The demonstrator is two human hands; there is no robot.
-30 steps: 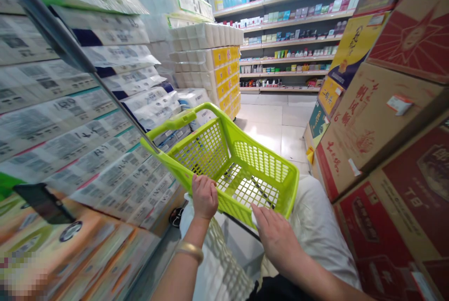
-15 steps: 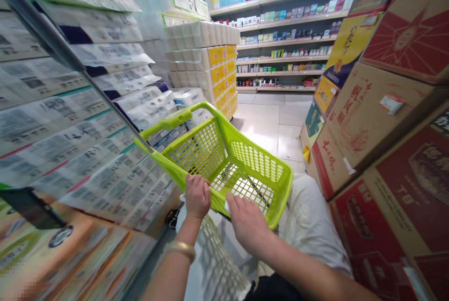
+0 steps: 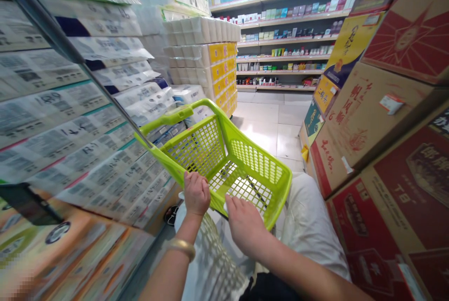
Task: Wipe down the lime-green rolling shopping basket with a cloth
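A lime-green plastic shopping basket (image 3: 257, 151) with lattice walls and floor stands tilted in front of me. A grey metal pole (image 3: 105, 95) runs from its handle end to the upper left. My left hand (image 3: 196, 193), with a gold bangle (image 3: 180, 248) at the wrist, is closed on the basket's near rim. To its right, my right hand (image 3: 245, 221) lies on the same rim with curled fingers. A bit of white, like a folded wipe, shows at its fingertips; most of it is hidden. Nothing lies inside the basket.
Wrapped paper packs (image 3: 105, 118) are piled at the left, with yellow-labelled tissue packs (image 3: 222, 74) beyond. Stacked cartons (image 3: 372, 114) stand close on the right. Shelves (image 3: 287, 41) of small boxes and bottles line the back. A pale tiled floor (image 3: 261, 125) lies between.
Both hands keep their places on the basket rim. The view has shifted slightly, and the right hand has hardly moved along the rim.
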